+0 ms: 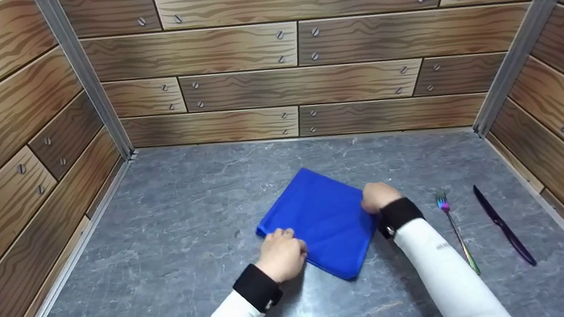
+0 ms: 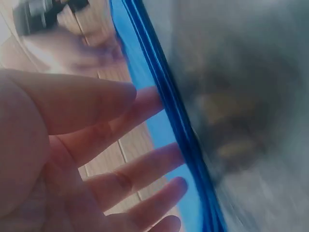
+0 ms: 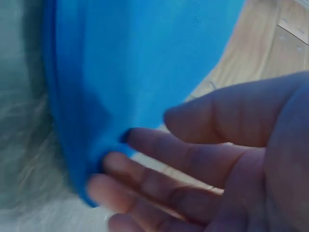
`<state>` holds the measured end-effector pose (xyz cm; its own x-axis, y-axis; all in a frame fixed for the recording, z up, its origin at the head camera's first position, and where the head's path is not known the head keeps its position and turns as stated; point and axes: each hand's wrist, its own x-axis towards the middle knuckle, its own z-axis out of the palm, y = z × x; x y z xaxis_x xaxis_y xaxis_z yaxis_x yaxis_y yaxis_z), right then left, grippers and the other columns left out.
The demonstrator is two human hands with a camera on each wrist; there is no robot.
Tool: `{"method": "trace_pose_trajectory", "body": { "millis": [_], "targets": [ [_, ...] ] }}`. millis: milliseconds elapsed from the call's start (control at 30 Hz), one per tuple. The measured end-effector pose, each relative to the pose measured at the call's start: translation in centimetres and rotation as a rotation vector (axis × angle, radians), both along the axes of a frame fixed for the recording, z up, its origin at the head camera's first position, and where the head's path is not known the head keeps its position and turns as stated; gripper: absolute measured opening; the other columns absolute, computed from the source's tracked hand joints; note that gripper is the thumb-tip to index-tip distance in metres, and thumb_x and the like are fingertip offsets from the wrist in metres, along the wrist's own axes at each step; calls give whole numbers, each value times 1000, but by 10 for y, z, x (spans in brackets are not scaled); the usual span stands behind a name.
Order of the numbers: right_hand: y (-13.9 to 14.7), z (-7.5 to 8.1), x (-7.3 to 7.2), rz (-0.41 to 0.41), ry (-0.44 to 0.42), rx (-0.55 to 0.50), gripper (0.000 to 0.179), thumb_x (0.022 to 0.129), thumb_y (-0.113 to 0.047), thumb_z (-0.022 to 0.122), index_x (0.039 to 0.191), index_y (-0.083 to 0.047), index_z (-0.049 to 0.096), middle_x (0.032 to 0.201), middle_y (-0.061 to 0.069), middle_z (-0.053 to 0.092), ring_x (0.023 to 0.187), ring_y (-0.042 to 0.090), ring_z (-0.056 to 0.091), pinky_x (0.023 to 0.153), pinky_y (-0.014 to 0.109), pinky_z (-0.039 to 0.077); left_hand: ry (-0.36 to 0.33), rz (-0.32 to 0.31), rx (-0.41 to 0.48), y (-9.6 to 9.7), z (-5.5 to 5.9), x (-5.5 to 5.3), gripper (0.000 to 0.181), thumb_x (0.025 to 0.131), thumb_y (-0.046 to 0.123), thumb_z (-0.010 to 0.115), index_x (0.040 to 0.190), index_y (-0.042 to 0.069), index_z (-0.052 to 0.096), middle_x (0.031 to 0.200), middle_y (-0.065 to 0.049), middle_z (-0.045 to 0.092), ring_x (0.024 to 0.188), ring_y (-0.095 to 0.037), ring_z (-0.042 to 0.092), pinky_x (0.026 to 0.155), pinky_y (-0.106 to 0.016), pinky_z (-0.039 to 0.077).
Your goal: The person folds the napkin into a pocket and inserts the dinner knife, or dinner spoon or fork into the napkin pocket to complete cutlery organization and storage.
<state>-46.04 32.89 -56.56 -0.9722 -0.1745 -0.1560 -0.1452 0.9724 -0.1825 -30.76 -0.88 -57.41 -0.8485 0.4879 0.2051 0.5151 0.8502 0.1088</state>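
Note:
A folded blue cloth [image 1: 321, 217] lies at an angle on the grey tabletop. At its near left edge is my left hand [image 1: 282, 254]; in the left wrist view its fingers [image 2: 140, 176] stretch to the layered edge of the cloth [image 2: 166, 96], the thumb held apart from it. My right hand [image 1: 381, 196] is at the cloth's right corner. In the right wrist view, the extended fingers [image 3: 159, 176] touch the cloth [image 3: 120, 63] near its lower tip, and the thumb stands off from them. Neither hand visibly pinches the cloth.
To the right of the cloth lies a rainbow-coloured fork [image 1: 453, 225], with a dark purple knife [image 1: 503, 225] beyond it. Wood-patterned panels [image 1: 297, 43] wall the grey tabletop [image 1: 179, 215] at the back and both sides.

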Motion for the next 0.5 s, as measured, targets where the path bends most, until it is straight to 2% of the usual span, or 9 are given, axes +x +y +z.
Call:
{"method": "trace_pose_trajectory", "body": {
  "millis": [133, 233, 333, 400, 500],
  "targets": [
    [-22, 0, -17, 39, -12, 35, 31, 98, -10, 60, 110, 6, 84, 129, 35, 82, 122, 50, 81, 109, 63, 66, -9, -73, -54, 20, 14, 22, 14, 104, 35, 81, 107, 37, 94, 106, 1, 80, 96, -22, 69, 87, -38, 53],
    [-42, 1, -25, 70, -21, 71, 34, 99, -11, 60, 115, 7, 84, 133, 34, 82, 127, 50, 79, 114, 62, 65, -17, -105, -114, 38, 20, 34, 13, 103, 39, 81, 107, 37, 94, 104, 0, 81, 94, -22, 70, 84, -37, 51],
    [-64, 4, -29, 67, -37, 100, 38, 101, -16, 60, 124, 4, 84, 140, 32, 80, 133, 50, 78, 114, 65, 65, -49, -110, -175, 59, 21, 39, 21, 106, 45, 79, 101, 29, 92, 105, -1, 82, 95, -22, 72, 83, -37, 50],
    [-79, 5, -28, 58, -53, 102, 44, 104, -19, 60, 137, 1, 81, 150, 31, 76, 142, 52, 73, 116, 70, 62, -77, -120, -191, 71, 20, 41, 28, 108, 50, 77, 100, 25, 89, 106, -1, 83, 96, -21, 74, 84, -37, 51],
    [-99, 10, -23, 68, -63, 89, 55, 106, -21, 58, 157, -6, 71, 166, 27, 67, 157, 54, 59, 123, 76, 55, -128, -148, -164, 86, 19, 43, 27, 110, 49, 75, 104, 25, 86, 108, 2, 86, 99, -18, 78, 85, -36, 53]
  ]
}}
